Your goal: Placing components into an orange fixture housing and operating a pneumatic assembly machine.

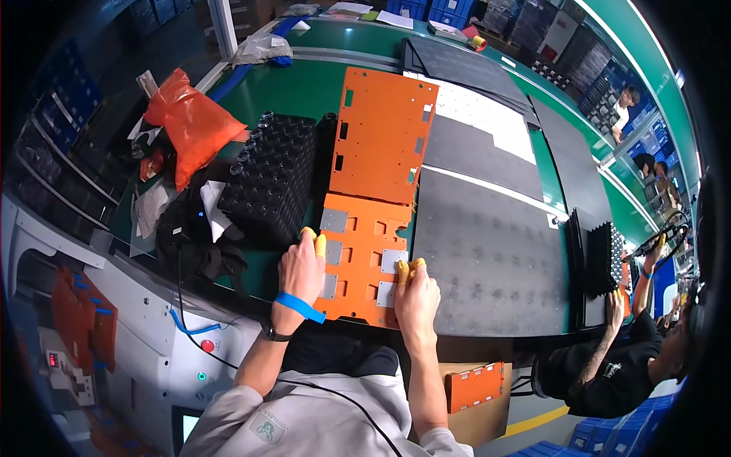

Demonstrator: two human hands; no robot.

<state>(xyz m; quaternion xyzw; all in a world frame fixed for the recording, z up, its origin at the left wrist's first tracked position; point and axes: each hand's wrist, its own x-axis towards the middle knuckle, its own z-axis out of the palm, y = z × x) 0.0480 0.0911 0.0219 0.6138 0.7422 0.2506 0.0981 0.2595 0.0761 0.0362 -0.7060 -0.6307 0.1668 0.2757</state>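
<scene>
Nearest first: the near orange plate (360, 283) lies lengthwise before me at the front of the bench (304, 82), square to my body, presumably so both arms reach it evenly. My left grip (301, 270) pinches its left edge and my right grip (417, 301) pinches the right edge, lower down. Whatever part of each goes under the plate is hidden. Holding by opposite edges probably steadies it against twisting and leaves the middle free. Yellow finger covers (320, 245) sit on the fingertips, likely for purchase or to spare the skin. Grey metal pads (333, 221) run along both sides of the plate, three at left and two at right; my fingertips come right beside or onto some of them.

Beyond its far edge, roughly in line, lies a larger orange panel (381, 145) with slots near its sides. Whether the two overlap, I cannot tell.

Left of it stands a black block (278, 167) with rows of round caps, within easy reach, I judge. To the right, dark sheets (487, 259) lie flat, perhaps because their breadth needs full support. Farther left slumps an orange bag (202, 122), apart from the plate.
</scene>
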